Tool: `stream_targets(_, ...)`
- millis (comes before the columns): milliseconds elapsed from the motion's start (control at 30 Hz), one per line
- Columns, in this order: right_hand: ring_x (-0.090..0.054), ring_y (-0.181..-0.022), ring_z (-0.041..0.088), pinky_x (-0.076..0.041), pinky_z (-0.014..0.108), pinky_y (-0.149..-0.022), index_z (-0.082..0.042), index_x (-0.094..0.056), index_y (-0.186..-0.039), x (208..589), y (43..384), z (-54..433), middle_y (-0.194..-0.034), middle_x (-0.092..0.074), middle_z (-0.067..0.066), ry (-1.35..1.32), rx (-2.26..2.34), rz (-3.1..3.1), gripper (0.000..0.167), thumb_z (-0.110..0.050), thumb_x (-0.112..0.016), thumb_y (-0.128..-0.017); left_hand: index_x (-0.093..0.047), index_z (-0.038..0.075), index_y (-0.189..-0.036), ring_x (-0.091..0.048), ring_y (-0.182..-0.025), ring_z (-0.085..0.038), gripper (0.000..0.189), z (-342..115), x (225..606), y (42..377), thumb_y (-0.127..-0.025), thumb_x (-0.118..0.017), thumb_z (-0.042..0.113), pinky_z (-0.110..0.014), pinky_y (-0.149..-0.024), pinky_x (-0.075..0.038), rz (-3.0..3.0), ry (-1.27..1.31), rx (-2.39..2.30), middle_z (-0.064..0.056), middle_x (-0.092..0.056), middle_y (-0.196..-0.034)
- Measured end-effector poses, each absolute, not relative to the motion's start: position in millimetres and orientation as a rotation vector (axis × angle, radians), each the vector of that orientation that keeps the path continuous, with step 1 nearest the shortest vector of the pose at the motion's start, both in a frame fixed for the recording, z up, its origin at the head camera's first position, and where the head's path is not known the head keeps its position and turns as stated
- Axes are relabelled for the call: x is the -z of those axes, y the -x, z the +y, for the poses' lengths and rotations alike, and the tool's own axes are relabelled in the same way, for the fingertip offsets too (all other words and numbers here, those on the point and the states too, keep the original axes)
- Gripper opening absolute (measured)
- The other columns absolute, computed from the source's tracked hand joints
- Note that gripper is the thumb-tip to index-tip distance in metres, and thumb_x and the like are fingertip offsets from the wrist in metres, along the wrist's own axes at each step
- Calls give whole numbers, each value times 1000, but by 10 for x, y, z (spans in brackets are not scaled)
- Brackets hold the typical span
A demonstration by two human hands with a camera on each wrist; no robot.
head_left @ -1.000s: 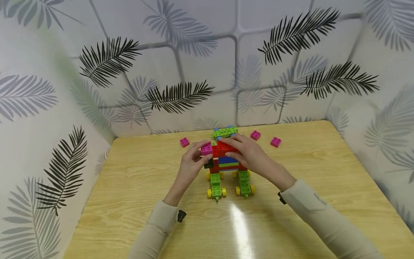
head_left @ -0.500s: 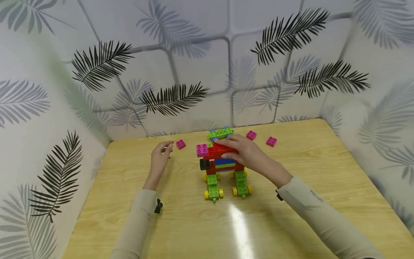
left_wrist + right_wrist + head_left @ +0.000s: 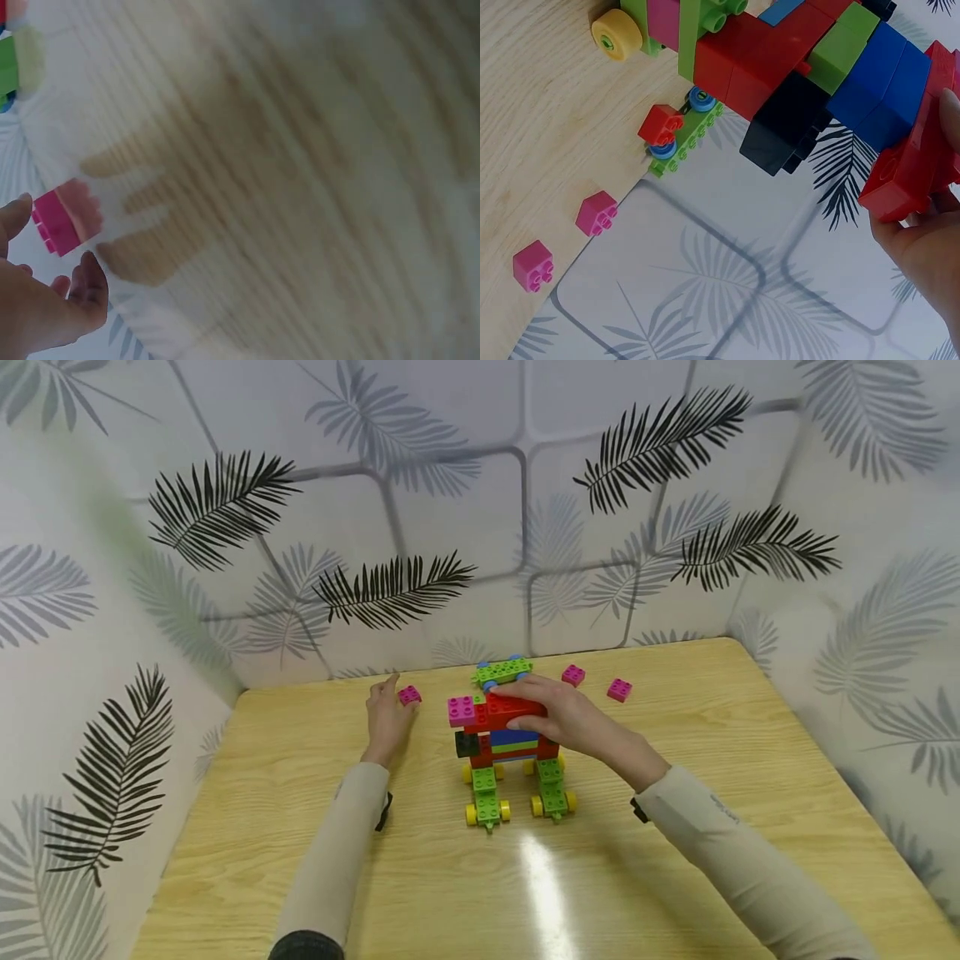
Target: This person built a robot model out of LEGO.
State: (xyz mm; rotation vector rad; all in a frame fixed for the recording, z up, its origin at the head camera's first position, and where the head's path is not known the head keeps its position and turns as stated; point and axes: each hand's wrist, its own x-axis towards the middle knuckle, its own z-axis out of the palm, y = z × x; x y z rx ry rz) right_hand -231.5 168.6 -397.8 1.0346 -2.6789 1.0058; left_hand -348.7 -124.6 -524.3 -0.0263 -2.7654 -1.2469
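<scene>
My left hand point(image 3: 387, 722) is at a small pink building block point(image 3: 408, 695) on the table's far left part. In the left wrist view, thumb and fingers stand apart on either side of this pink block point(image 3: 58, 225), with slight gaps visible. My right hand point(image 3: 581, 718) grips the red top block point(image 3: 501, 708) of a building-block figure point(image 3: 513, 737), thumb on the near side. The right wrist view has that red block point(image 3: 896, 184) between thumb and fingers. A pink block point(image 3: 461, 711) caps the figure's left end, above a black block point(image 3: 467, 744). Green wheeled bases point(image 3: 486, 795) support it.
Behind the figure lies a green wheeled base point(image 3: 504, 671) with blue wheels; the right wrist view shows a red block point(image 3: 660, 124) beside it. Two loose pink blocks point(image 3: 573, 674) point(image 3: 619, 690) lie at the back right, near the patterned wall point(image 3: 450, 510).
My left hand has let go of the pink block on the figure's end and moved left to the loose pink block. The right hand keeps its grip on the red top.
</scene>
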Motion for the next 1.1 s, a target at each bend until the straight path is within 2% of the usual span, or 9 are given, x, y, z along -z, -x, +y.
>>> stream_targets(167, -57, -110, 26, -52, 39, -89, -12, -56, -136, 3983, 2309, 1687, -121, -59, 10, -1037, -1015, -2671, 49, -18, -69, -89, -38, 10, -148, -36, -121, -39, 60, -1210, 5302, 3536, -94, -64, 19, -51, -99, -37, -2883, 12, 1087, -19, -39, -142)
stream_targets(200, -57, -109, 25, -52, 39, -89, -12, -56, -136, 3984, 2310, 1680, -120, -59, 10, -1038, -1016, -2675, 49, -19, -69, -90, -40, 10, -147, -36, -121, -38, 59, -1213, 5311, 3541, -94, -63, 20, -51, -98, -37, -2900, 7, 1054, -18, -41, -141)
stream_targets(300, -57, -108, 25, -52, 38, -89, -13, -56, -136, 3988, 2313, 1661, -120, -59, 9, -1044, -1011, -2684, 49, -20, -68, -90, -45, 10, -144, -36, -120, -38, 53, -1216, 5341, 3549, -95, -62, 22, -53, -97, -36, -2930, -3, 978, -17, -45, -136)
stream_targets(433, -55, -115, 28, -50, 41, -92, -12, -56, -136, 3988, 2308, 1659, -123, -59, 10, -1053, -1020, -2672, 49, -19, -69, -89, -53, 8, -136, -40, -115, -37, 44, -1206, 5369, 3543, -94, -63, 20, -53, -94, -37, -2920, 20, 933, -18, -49, -126)
stream_targets(533, -55, -113, 29, -51, 42, -90, -10, -56, -136, 3980, 2303, 1677, -122, -59, 11, -1059, -1036, -2652, 49, -17, -69, -89, -55, 4, -130, -43, -110, -37, 40, -1192, 5372, 3531, -93, -64, 17, -52, -91, -40, -2916, 70, 920, -19, -50, -120)
stream_targets(767, -56, -93, 20, -53, 34, -80, -11, -56, -136, 3974, 2318, 1707, -115, -60, 8, -1056, -1003, -2670, 49, -19, -68, -90, -57, 0, -127, -52, -103, -33, 41, -1195, 5268, 3392, -92, -67, 20, -43, -90, -47, -2846, 143, 1138, -19, -52, -113)
stream_targets(900, -57, -94, 21, -53, 35, -80, -13, -57, -136, 3981, 2322, 1720, -116, -60, 8, -1045, -990, -2674, 48, -19, -69, -89, -57, 0, -128, -56, -100, -30, 44, -1145, 5087, 3225, -92, -67, 23, -41, -86, -50, -2695, 247, 1352, -17, -53, -111)
stream_targets(1100, -57, -96, 22, -54, 37, -81, -14, -56, -136, 4000, 2335, 1703, -119, -59, 9, -1048, -1003, -2675, 48, -20, -68, -90, -58, 7, -132, -55, -102, -26, 45, -1110, 4648, 2845, -92, -67, 25, -38, -82, -51, -2523, 330, 1524, -12, -54, -111)
